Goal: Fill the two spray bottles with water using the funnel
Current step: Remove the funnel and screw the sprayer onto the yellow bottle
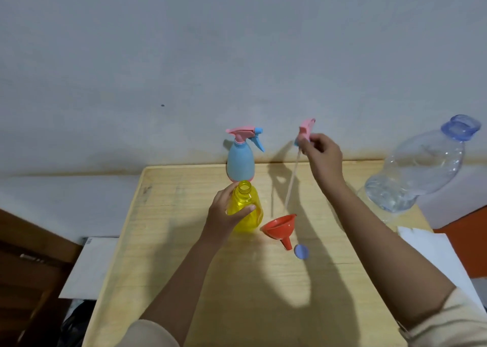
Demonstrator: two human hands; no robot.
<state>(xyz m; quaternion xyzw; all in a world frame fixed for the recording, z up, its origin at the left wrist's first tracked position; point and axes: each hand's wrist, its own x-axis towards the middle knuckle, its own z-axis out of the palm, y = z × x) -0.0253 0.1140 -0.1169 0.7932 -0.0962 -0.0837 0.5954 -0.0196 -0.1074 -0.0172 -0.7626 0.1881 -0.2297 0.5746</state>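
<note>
A yellow spray bottle [246,209] stands on the wooden table [184,241] with its neck uncovered. My left hand [224,214] grips its left side. My right hand [322,156] holds the bottle's pink spray head [305,130] up in the air, its long dip tube [292,180] hanging down toward the table. A blue spray bottle [240,166] with a pink and blue spray head screwed on stands behind the yellow one by the wall. An orange funnel [279,229] lies on its side just right of the yellow bottle.
A big clear water jug [419,170] with a blue open mouth stands at the table's right rear corner, water in its lower part. Its small blue cap [301,251] lies beside the funnel spout. White paper [434,251] lies at the right edge.
</note>
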